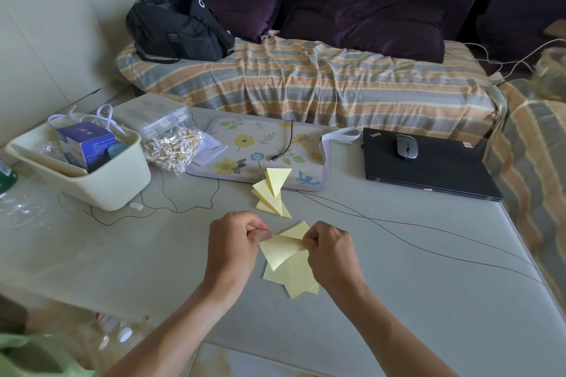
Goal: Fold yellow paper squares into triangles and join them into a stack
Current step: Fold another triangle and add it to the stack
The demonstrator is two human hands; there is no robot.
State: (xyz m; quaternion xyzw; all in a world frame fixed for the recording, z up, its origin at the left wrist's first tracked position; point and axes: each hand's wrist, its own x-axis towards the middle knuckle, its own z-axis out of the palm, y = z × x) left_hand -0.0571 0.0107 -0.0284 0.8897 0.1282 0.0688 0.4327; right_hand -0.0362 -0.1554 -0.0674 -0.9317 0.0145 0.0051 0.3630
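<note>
A yellow paper folded into a triangle hangs point-down between my hands, just above the grey table. My left hand pinches its left corner and my right hand pinches its right corner. Under it lies a loose pile of flat yellow paper squares. Farther back, a stack of joined yellow triangles rests on the table, its top overlapping the edge of a floral mat.
A cream bin with a blue box stands at the left, beside a bag of cotton swabs. A closed black laptop with a mouse lies at the right. Thin dark cables cross the table. A sofa stands behind.
</note>
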